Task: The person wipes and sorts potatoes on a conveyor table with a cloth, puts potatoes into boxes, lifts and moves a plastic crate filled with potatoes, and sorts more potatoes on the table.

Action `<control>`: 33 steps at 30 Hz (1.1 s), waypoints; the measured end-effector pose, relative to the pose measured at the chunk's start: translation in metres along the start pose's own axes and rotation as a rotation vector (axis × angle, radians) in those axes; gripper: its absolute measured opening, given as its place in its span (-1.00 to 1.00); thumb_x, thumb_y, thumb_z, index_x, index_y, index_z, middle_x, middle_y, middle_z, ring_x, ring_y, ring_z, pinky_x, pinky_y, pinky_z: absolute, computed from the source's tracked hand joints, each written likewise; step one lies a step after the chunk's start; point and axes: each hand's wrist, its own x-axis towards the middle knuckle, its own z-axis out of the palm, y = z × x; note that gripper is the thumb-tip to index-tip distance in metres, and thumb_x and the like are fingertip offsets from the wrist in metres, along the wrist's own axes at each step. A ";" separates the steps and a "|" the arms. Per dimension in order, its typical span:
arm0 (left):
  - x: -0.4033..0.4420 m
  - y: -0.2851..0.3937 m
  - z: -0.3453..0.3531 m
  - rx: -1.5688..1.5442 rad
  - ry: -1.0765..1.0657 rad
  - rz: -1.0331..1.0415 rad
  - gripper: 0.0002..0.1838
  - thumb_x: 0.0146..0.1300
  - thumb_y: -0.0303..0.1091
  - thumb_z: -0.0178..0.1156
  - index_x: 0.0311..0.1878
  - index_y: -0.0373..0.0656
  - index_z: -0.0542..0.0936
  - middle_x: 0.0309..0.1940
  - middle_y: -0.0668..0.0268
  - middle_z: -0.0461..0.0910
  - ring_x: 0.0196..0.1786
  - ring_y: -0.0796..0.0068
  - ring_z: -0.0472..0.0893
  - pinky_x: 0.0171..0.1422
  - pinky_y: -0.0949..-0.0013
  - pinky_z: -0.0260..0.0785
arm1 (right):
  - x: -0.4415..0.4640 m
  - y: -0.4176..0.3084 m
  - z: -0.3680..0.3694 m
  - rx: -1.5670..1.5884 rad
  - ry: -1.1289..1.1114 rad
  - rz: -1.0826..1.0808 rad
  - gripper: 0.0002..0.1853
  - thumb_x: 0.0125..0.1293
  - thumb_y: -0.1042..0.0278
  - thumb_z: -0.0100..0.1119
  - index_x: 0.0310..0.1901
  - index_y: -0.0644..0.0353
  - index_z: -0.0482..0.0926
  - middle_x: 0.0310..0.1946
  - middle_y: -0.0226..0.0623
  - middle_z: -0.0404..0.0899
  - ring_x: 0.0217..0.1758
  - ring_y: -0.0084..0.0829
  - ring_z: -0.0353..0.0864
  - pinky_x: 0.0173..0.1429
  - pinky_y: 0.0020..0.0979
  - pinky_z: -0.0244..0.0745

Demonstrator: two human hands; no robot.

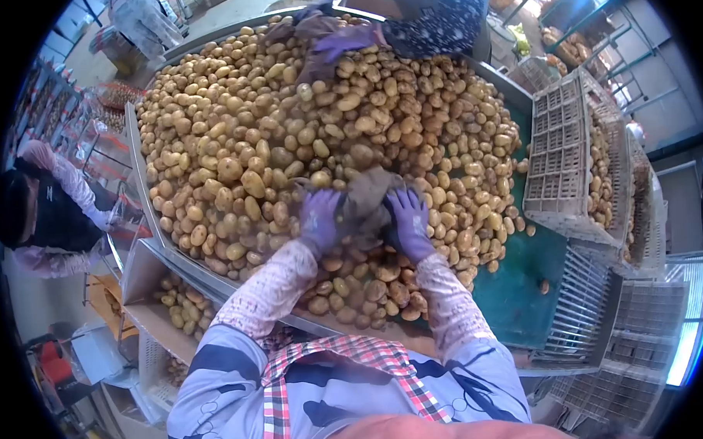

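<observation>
Between left purple-gloved hand (319,218) and right purple-gloved hand (411,223), a bunched grey-brown cloth (368,197), lying on a broad heap of yellow-brown oval potatoes (253,183), closer to the near edge than the far edge of a green, metal-rimmed tabletop (517,314). From the left fingers, cloth toward the right edge; from the right fingers, cloth toward the left edge. Neither hand clearly nearer; both at its sides, seemingly touching it. Long axis hard to fix in such crumpled fabric, roughly from near edge toward far edge. Fingers pointing toward the far edge, slightly parted on the right, closer together on the left; cannot tell of any firm grip on either side.

Toward the right edge, bare green surface, plus a slatted metal grate (579,304) at the near right corner. Beyond that edge, a tipped, pale plastic lattice crate (558,158) with potatoes inside. At the far edge, another person in a dark speckled garment (441,23), with a purple glove (349,41) beside a dark brown cloth (315,62).

Hidden: palms, the cloth's underside and any potatoes beneath. Fingertips partly lost against fabric; blur over the cloth's folds. Far person's head cut off by the upper border.
</observation>
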 end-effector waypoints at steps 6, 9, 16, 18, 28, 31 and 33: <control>0.001 -0.007 -0.046 -0.377 0.143 -0.148 -0.60 0.01 -0.20 0.43 -0.13 -0.24 0.64 -0.29 0.10 0.67 -0.25 0.23 0.67 -0.08 0.29 0.50 | 0.032 0.045 0.002 0.736 0.116 0.167 -0.74 -0.07 0.39 0.35 -0.25 0.16 0.65 -0.37 -0.21 0.63 -0.26 -0.15 0.65 -0.10 -0.27 0.55; 0.045 -0.007 -0.111 -0.323 0.420 -0.110 -0.64 0.01 -0.22 0.41 -0.15 -0.18 0.64 -0.35 0.15 0.64 -0.29 0.23 0.63 -0.16 0.28 0.47 | 0.100 -0.005 -0.041 0.823 0.221 0.139 -0.64 0.01 0.28 0.35 -0.10 0.13 0.62 -0.19 -0.19 0.60 -0.09 -0.18 0.60 0.06 -0.18 0.44; 0.141 -0.116 -0.088 0.439 -0.065 -0.327 -0.11 0.15 0.36 0.04 0.49 0.18 0.10 0.50 -0.04 -0.06 0.50 -0.27 -0.06 0.50 -0.21 -0.24 | 0.246 -0.059 0.086 0.080 -0.032 0.003 -0.30 0.18 -0.06 0.15 0.38 -0.21 0.25 0.48 -0.16 0.03 0.53 0.16 -0.11 0.41 0.42 -0.33; 0.158 -0.126 -0.061 0.628 -0.185 -0.398 -0.16 0.13 0.14 0.14 0.48 0.22 0.12 0.53 0.04 -0.14 0.51 -0.24 -0.08 0.48 -0.26 -0.19 | 0.261 -0.080 0.096 -0.095 -0.085 0.011 -0.40 0.30 -0.07 -0.07 0.39 -0.23 0.25 0.49 -0.24 0.03 0.56 0.02 -0.18 0.41 0.44 -0.36; 0.146 -0.099 -0.056 0.505 -0.263 -0.287 -0.32 0.10 -0.01 0.16 0.36 0.21 0.34 0.43 0.11 0.17 0.40 0.01 0.24 0.46 -0.06 -0.05 | 0.219 -0.052 0.088 0.086 0.086 -0.119 -0.64 -0.01 0.14 0.21 -0.12 -0.01 0.60 -0.01 -0.20 0.50 0.14 -0.13 0.41 0.24 0.06 0.24; 0.104 -0.051 -0.030 0.531 -0.245 -0.127 -0.33 0.07 -0.06 0.16 0.34 0.19 0.38 0.38 0.10 0.23 0.34 -0.01 0.28 0.46 -0.03 -0.05 | 0.148 -0.024 0.085 -0.076 0.013 -0.028 -0.56 0.09 0.02 0.21 0.02 -0.05 0.56 0.09 -0.33 0.47 0.26 -0.22 0.35 0.30 0.25 0.03; 0.079 -0.023 -0.020 0.434 -0.159 -0.073 -0.34 -0.01 -0.11 0.24 0.26 0.16 0.44 0.30 0.11 0.31 0.28 0.00 0.34 0.41 -0.02 0.01 | 0.098 -0.021 0.058 -0.079 0.176 -0.045 -0.57 -0.01 0.12 0.27 -0.05 0.02 0.59 0.08 -0.32 0.49 0.24 -0.22 0.37 0.27 0.24 0.11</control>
